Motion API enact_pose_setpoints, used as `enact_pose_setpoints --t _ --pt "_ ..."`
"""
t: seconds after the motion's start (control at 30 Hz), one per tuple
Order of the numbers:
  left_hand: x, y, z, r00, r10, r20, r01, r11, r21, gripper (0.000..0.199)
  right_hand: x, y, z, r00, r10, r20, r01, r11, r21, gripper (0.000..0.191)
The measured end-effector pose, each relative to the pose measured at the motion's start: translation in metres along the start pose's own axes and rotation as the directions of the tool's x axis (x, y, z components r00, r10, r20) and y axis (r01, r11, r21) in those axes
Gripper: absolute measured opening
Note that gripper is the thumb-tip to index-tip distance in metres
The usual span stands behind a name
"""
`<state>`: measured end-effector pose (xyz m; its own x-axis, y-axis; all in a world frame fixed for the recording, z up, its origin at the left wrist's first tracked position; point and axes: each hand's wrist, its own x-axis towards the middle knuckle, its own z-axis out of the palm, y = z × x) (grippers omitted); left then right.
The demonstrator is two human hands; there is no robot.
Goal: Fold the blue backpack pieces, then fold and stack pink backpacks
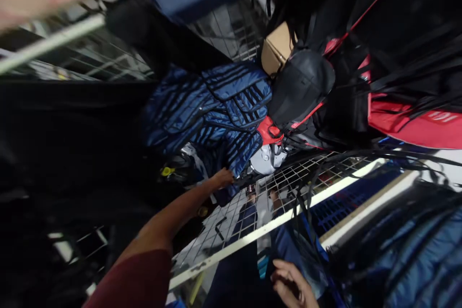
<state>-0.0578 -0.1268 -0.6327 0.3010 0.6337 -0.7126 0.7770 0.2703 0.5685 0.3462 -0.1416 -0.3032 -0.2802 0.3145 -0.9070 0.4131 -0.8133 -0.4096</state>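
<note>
My left arm reaches across a wire-mesh shelf, and my left hand (223,178) is at the lower edge of a blue quilted bag with black stripes (234,98). Its fingers look closed on the bag's edge, though they are small and partly hidden. Under and beside the bag lie a red piece of fabric (269,130) and a grey-white item (266,159). My right hand (293,283) is low in the view, in front of the shelf rail, its fingers loosely curled and apart with nothing seen between them.
A black bag (303,84), a tan box-like bag (277,49) and black-and-red bags (415,122) crowd the shelf's right side. Loose black straps hang over the cream front rail (274,224). Another blue quilted item (422,255) is at lower right. Dark material fills the left.
</note>
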Motion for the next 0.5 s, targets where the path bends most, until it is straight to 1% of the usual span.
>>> enact_pose_setpoints --t 0.03,0.07,0.1,0.17,0.2,0.27,0.33,0.4,0.47,0.5 --pt "-0.019 0.010 -0.021 0.999 0.052 -0.015 -0.051 0.998 0.036 0.011 -0.007 -0.010 0.005 0.999 -0.043 -0.034 0.042 0.999 -0.009 0.059" --pt "-0.038 0.022 -0.041 0.994 0.100 -0.032 -0.098 0.993 0.066 0.007 -0.014 -0.021 0.010 0.996 -0.074 -0.039 0.074 0.997 -0.016 0.059" --pt "-0.058 0.037 -0.059 0.988 0.145 -0.048 -0.140 0.986 0.092 0.007 -0.019 -0.033 0.014 0.994 -0.101 -0.030 0.101 0.995 -0.023 0.061" --pt "-0.100 0.074 -0.087 0.971 0.212 -0.111 -0.196 0.971 0.139 0.025 -0.028 -0.058 0.021 0.986 -0.166 -0.022 0.165 0.985 -0.042 0.066" --pt "-0.122 0.095 -0.099 0.959 0.232 -0.163 -0.205 0.965 0.163 0.035 -0.032 -0.070 0.023 0.978 -0.208 -0.020 0.207 0.977 -0.053 0.068" --pt "-0.167 0.139 -0.117 0.919 0.237 -0.314 -0.183 0.964 0.194 0.050 -0.040 -0.092 0.027 0.954 -0.299 -0.008 0.298 0.952 -0.070 0.072" --pt "-0.209 0.183 -0.130 0.847 0.188 -0.497 -0.116 0.978 0.173 0.054 -0.047 -0.110 0.030 0.931 -0.363 0.043 0.365 0.927 -0.088 0.074" --pt "-0.242 0.225 -0.138 0.756 0.119 -0.644 -0.046 0.991 0.128 0.048 -0.054 -0.124 0.036 0.916 -0.392 0.079 0.398 0.914 -0.080 0.077" --pt "-0.262 0.263 -0.136 0.668 0.086 -0.739 -0.005 0.994 0.111 0.042 -0.059 -0.139 0.045 0.902 -0.426 0.074 0.429 0.903 -0.036 0.082" --pt "-0.267 0.281 -0.132 0.638 0.094 -0.765 -0.007 0.993 0.117 0.042 -0.062 -0.147 0.050 0.889 -0.454 0.064 0.455 0.890 -0.008 0.085"
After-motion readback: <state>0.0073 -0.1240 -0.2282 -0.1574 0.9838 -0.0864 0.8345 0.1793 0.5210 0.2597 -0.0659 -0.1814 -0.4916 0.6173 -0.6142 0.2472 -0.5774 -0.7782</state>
